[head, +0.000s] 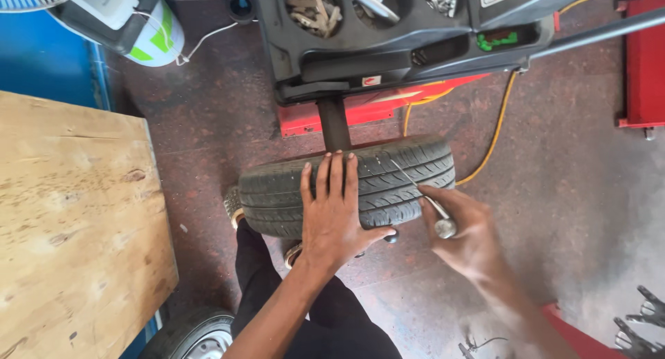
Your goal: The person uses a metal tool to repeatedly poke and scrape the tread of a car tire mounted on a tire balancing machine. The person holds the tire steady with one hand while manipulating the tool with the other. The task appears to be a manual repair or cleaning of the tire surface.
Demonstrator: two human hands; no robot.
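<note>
Item: car tyre point(388, 182), upright on the wheel balancer point(415, 37) shaft. Left hand point(332, 217) lies flat on the tread, fingers spread. Right hand point(464, 227) grips a thin metal pick point(419, 193), tip in a groove. Step, likely: clearing the tread; next needs careful prying.

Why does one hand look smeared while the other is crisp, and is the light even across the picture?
In the head view, the right hand holding the thin metal tool is motion-blurred, while the left hand, flat on the tyre, is sharp. Daylight is brighter on the floor at right; the wide lens bends the wooden tabletop at the frame's edge.
</note>
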